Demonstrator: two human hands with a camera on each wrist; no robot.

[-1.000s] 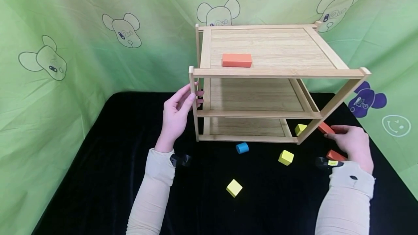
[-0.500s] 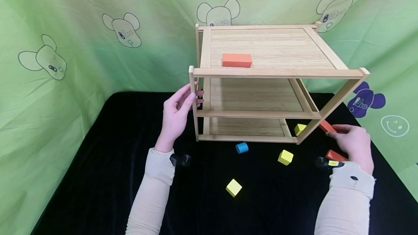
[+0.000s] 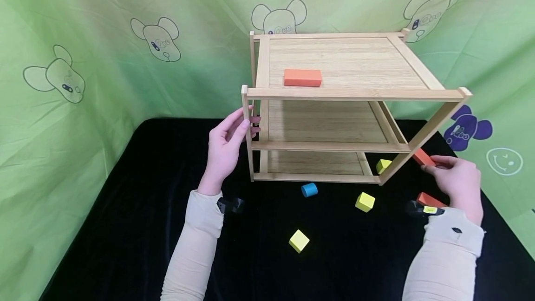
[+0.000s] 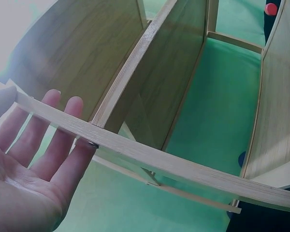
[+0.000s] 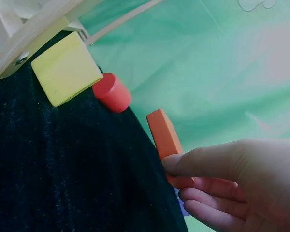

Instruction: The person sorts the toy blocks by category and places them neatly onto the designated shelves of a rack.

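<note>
A three-tier wooden shelf (image 3: 355, 59) stands on a black cloth. My left hand (image 3: 223, 150) holds its front left post (image 4: 174, 163), thumb in front and fingers reaching behind. Outside the shelf's right side, my right hand (image 3: 457, 182) pinches an orange-red rectangular block (image 5: 163, 135) between thumb and fingers near one end. The right wrist view has this block tilted, its far end pointing away from the hand. A matching orange-red block (image 3: 303, 78) lies on the top tier. Another red block (image 3: 429, 199) lies beside my right wrist, partly hidden by it.
Yellow cubes lie on the cloth: one at front (image 3: 298, 241), one farther right (image 3: 365, 202), one behind the right front post (image 3: 383, 166). A blue cylinder (image 3: 309, 190) sits before the bottom tier. The right wrist view shows a red cylinder (image 5: 113, 94). Green fabric (image 3: 125, 82) hangs behind.
My right hand, with the pinched block, has shifted slightly right and up in the head view, away from the shelf's right post. My left hand keeps its place on the post.
</note>
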